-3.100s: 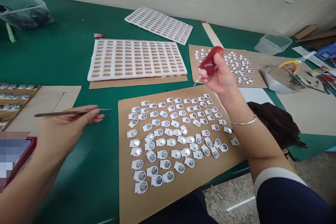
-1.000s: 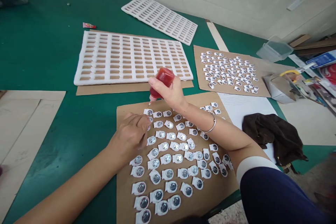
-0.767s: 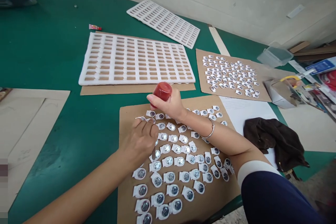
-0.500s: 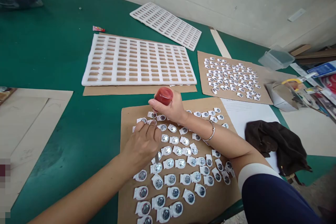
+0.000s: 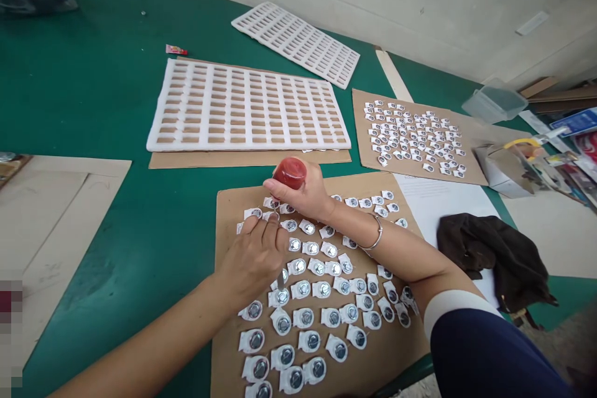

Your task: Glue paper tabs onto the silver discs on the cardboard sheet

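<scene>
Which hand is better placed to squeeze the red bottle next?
Probably the right hand: it grips the red bottle, whose bottom faces up near the cardboard's far edge; the nozzle is hidden. The left hand is close by, but busy holding a thin metal tool.

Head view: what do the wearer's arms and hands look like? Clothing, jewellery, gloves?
Both hands are ungloved. Above the right hand, a thin silver-coloured bangle circles the wrist; a navy sleeve ends in a white band near the elbow. The left hand and left forearm are bare, with no sleeve in frame.
</scene>
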The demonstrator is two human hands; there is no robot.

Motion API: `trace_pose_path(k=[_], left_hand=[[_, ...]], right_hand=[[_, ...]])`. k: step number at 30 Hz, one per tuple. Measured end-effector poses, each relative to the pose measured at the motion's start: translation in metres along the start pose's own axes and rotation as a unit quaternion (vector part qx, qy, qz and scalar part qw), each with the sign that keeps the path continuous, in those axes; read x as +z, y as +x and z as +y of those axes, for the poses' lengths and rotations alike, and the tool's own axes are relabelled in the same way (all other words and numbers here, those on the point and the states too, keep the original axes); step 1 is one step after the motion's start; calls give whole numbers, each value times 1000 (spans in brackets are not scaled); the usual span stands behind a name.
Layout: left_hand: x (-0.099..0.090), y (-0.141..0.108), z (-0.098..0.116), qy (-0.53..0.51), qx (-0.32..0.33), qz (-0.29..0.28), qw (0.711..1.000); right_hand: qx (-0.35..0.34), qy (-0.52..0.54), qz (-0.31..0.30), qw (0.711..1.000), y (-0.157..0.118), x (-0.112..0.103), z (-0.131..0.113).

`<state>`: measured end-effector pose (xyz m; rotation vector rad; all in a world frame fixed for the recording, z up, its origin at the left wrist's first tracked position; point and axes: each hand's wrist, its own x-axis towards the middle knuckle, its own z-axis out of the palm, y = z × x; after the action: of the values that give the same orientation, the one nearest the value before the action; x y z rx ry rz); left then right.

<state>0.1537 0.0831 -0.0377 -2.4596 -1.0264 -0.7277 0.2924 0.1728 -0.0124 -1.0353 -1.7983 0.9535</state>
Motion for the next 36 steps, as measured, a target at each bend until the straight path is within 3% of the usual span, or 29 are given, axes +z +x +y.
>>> trace_pose_path(k=[9, 18, 36], left_hand=[[-3, 1, 0, 20, 3, -11, 1000], [-4, 2, -1, 3, 10, -16, 1000], [-4, 2, -2, 3, 26, -15, 1000]], right_hand=[[-11, -24, 3, 1000, 0, 1, 1], [-67, -32, 25, 997, 1, 2, 3], [-72, -13, 39, 997, 1, 2, 4]])
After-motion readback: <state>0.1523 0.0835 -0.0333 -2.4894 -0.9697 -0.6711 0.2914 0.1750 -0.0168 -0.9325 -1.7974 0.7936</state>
